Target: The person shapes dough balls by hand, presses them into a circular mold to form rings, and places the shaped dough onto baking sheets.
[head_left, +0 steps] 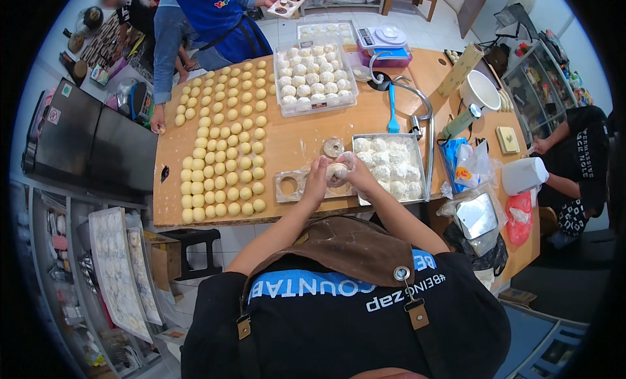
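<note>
My left hand [315, 182] and my right hand [362, 178] come together over the table's near edge, fingers closed around a round, floury piece [337, 173] with a darker middle. Whether it is dough or part of a mould, I cannot tell. Beneath them lies a wooden mould board [287, 185] with round holes, partly hidden by my hands. A round wooden ring [333, 147] rests just beyond my fingers. Close by my right hand sits a metal tray [422, 159] of flour-dusted white dough balls [391, 162]. Rows of yellow dough balls [222, 151] cover the table's left part.
A clear plastic box [279, 95] of floured balls stands farther back. Past it are a kitchen scale [383, 39], a blue brush [392, 108] and a curved metal bar [427, 112]. A person in a blue apron [215, 20] reaches in at the left; another person [580, 157] works at the right.
</note>
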Tool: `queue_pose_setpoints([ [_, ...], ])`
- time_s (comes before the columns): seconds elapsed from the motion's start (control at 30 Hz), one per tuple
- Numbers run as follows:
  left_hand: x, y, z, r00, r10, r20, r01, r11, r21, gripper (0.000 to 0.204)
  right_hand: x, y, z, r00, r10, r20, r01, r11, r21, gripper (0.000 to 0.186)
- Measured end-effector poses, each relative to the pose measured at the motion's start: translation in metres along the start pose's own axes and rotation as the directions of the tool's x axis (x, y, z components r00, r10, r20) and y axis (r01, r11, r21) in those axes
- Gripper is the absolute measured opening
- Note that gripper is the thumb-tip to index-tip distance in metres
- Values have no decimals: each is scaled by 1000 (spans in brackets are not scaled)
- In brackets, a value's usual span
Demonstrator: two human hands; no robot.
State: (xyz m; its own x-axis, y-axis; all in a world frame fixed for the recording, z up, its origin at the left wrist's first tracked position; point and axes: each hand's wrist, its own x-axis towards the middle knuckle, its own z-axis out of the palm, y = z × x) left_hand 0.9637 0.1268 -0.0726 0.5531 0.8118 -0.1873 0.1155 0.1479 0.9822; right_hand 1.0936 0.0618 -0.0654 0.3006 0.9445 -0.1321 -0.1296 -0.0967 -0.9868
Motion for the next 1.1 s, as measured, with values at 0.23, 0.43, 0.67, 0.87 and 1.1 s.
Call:
queue_pose_setpoints([
  [0.23,1,-1,17,994,-46,100,87,879,-468,54,-3,-6,0,996,85,-33,-63,906,419,23],
  [0.43,1,5,27,996,-69,-63,28,863,-504,54,-14,-31,6,996,66,-66,-25,872,489,21],
  [0.67,-1,12,40,990,-121,-72,83,916,-392,55,1,-21,-1,990,73,-123,-67,996,56,23],
  [0.87,7,-6,23,998,-58,-7,54,964,-260,57,-2,-35,6,993,76,-95,-83,994,-74,28],
  [1.1,13,8,16,990,-85,-117,-14,748,-663,64,27,-13,30,950,-21,-311,56,993,107,28],
])
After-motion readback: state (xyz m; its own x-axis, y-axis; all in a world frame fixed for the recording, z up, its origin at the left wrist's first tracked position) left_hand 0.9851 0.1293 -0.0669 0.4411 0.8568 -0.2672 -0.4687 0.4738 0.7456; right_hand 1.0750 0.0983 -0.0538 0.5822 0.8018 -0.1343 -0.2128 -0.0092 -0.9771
